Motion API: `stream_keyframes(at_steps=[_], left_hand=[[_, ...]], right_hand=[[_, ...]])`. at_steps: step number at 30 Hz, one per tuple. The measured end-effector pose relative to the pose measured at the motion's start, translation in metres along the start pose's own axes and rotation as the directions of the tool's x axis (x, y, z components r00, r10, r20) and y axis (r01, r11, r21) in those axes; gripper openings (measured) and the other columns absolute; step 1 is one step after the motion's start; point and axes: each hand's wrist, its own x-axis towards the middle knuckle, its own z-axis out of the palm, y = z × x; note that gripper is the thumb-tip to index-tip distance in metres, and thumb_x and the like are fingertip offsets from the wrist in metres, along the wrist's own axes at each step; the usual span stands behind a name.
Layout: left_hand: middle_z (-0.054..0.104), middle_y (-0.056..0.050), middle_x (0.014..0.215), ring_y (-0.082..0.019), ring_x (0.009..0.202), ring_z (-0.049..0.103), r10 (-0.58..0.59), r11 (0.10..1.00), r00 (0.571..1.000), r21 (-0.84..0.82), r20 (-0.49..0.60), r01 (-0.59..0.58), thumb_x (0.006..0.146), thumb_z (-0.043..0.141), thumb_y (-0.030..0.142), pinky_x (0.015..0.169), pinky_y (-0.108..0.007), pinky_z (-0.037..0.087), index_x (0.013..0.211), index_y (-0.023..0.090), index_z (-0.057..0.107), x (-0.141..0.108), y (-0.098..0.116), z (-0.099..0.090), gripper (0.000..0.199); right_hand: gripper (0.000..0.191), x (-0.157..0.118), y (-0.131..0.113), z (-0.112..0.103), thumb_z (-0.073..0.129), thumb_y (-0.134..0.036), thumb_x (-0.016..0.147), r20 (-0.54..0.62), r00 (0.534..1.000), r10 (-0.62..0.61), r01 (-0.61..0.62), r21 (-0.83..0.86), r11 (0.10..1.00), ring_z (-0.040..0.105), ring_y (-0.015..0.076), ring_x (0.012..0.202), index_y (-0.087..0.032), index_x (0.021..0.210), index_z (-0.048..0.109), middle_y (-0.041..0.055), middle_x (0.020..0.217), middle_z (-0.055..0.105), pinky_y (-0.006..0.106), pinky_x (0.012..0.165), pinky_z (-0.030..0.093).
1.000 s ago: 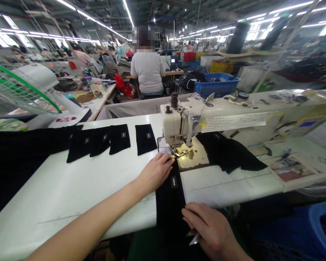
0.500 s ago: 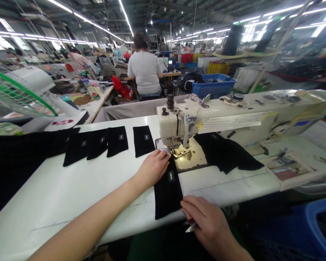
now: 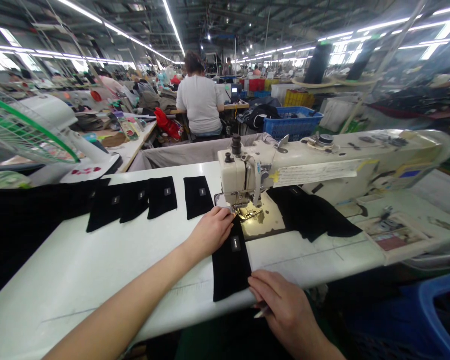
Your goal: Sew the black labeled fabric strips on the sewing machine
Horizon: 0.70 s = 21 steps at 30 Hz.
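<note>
A black fabric piece [image 3: 230,272] with a small label lies on the white table, its far end by the presser foot [image 3: 250,214] of the sewing machine [image 3: 240,175]. My left hand [image 3: 214,230] is closed at that far end, fingertips gripping the fabric close to the foot. Down at the near right edge, my right hand [image 3: 285,305] pinches the same piece. A small pointed metal tool [image 3: 261,313] sticks out from under my right fingers; its kind is mostly hidden in the palm.
Several labelled black pieces [image 3: 162,197] lie in a row along the table [image 3: 135,265]. More black fabric [image 3: 311,212] sits right of the needle. A fan [image 3: 45,125] stands at left, a blue basket [image 3: 442,310] at lower right. Ahead, a person [image 3: 200,102] sits facing away.
The view has shifted slightly. Both hands and the fabric piece keep almost the same places at the machine.
</note>
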Motion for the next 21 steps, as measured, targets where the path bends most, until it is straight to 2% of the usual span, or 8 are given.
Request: stream_keyframes(at_steps=[8,21], left_hand=[[0.05,-0.011,0.113,-0.029,0.101,0.046,-0.032,0.995,0.999,-0.097,-0.024,0.03,0.098,0.053,0.01,0.092,-0.045,0.049,0.12,0.008,0.057,-0.0028,0.0008,-0.0027,0.023],[0.05,-0.012,0.113,-0.029,0.1,0.046,-0.017,0.999,1.0,-0.048,0.001,0.017,0.098,0.053,0.011,0.092,-0.045,0.049,0.122,0.008,0.058,-0.0013,-0.003,-0.004,0.025]], right_hand=[[0.039,-0.0001,-0.0004,-0.0011,0.036,-0.001,0.092,0.021,1.0,0.001,-0.001,0.011,1.0,0.051,0.0165,0.097,-0.013,0.122,0.057,0.0074,0.118,0.053,0.026,0.081,0.044],[0.043,0.0042,0.0004,-0.0006,0.034,0.0,0.086,0.058,0.998,0.024,-0.023,-0.02,1.0,0.05,0.0179,0.095,-0.014,0.119,0.057,0.0063,0.115,0.054,0.027,0.077,0.039]])
